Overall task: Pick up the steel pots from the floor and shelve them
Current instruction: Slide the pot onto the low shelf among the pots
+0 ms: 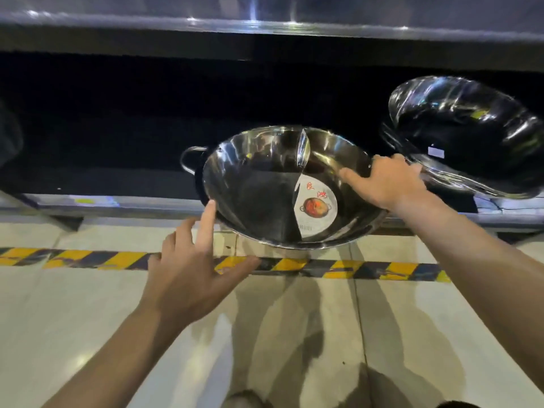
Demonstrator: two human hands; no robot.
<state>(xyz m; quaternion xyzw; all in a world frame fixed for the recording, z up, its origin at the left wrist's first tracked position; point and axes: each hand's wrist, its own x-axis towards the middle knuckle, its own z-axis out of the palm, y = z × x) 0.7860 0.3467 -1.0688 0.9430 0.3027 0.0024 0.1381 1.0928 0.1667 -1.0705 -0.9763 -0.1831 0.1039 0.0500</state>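
A wide steel pot (259,187) with a centre divider, a paper label and a loop handle on its left sits tilted on the front edge of the low shelf (123,203), its rim overhanging the floor. My right hand (388,184) rests on the pot's right rim, thumb inside the bowl and fingers over the edge. My left hand (191,266) is spread open below the pot's left rim, its index fingertip touching the rim. To the right, a stack of shiny steel pots (465,134) leans on the same shelf.
Yellow-and-black hazard tape (88,259) runs across the pale tiled floor (73,319) just in front of the shelf. An upper steel shelf edge (265,28) hangs above the dark shelf bay. The bay to the left of the pot is dark.
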